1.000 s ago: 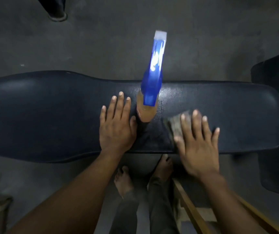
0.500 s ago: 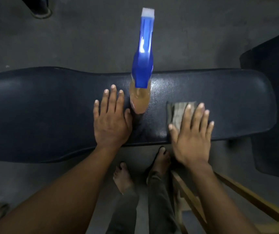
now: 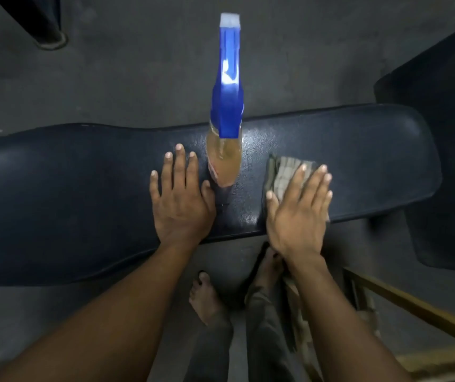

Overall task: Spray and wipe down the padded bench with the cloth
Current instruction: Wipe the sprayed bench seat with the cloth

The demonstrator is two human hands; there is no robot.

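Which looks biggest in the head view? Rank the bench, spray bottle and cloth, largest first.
1. Bench, by far the largest.
2. Spray bottle, though it stands up toward the camera, which enlarges it.
3. Cloth, smallest as seen; the right hand covers part of it.

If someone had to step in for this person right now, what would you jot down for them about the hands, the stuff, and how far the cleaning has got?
Left hand: flat on the padded bench, fingers straight, holding nothing, just beside the spray bottle.
Right hand: flat on the cloth, pressing it to the bench near the front edge.
Spray bottle: stands upright on the bench between the two hands, amber liquid inside, blue trigger head.
Done: the surface around the bottle and cloth looks shiny, possibly wet from spray; I cannot tell how much has been wiped.
Left: probably keep wiping along the bench with the cloth, spraying more where needed.
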